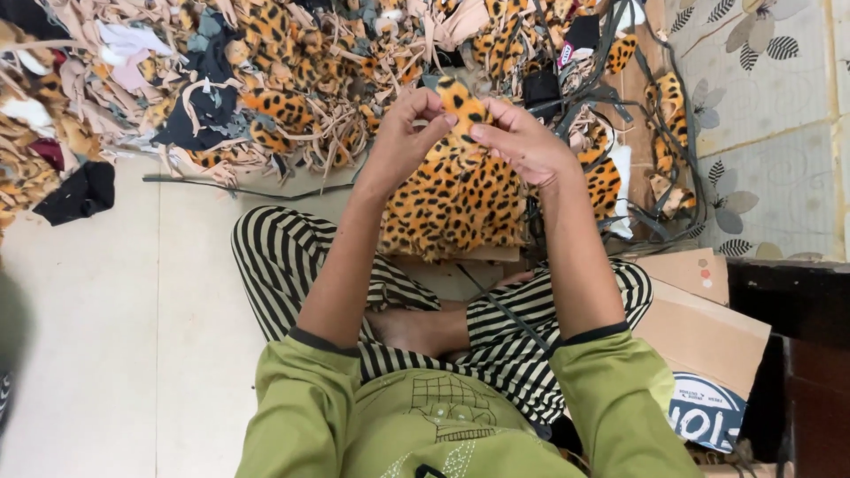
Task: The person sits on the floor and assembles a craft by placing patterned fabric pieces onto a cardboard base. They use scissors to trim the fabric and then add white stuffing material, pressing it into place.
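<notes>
Head view, looking down at a seated, cross-legged posture on the floor (115,336). Small leopard-print piece (462,106) held up at centre frame, above the lap, in front of the scrap heap. Pinched between both hands: left hand (409,133) closed on its left edge with thumb and fingertips, right hand (521,142) closed on its right edge in the same way. Both grips clamped on the piece, fingers together, no gap visible.

Directly below the piece: larger leopard-print fur panel (456,208), hanging or lying over the knees, touching the lower part of the small piece or continuous with it; cannot tell which.

Beneath the panel: striped trousers (283,257), black and white, legs folded, one bare foot (412,327) showing between them. Green sleeves (305,398) pushed up to the elbows.

Beyond the hands: heap of scraps (266,80) across the top of the frame, mixed leopard-print offcuts, beige strips, black and white bits. Black cloth (81,190) lying apart at the left edge of the heap. Dark straps (620,115) tangled at the right of the heap.

Right side: cardboard box (708,336) just beside the right knee. Further right: floral-patterned mat (770,106) and a dark furniture edge (797,301).
</notes>
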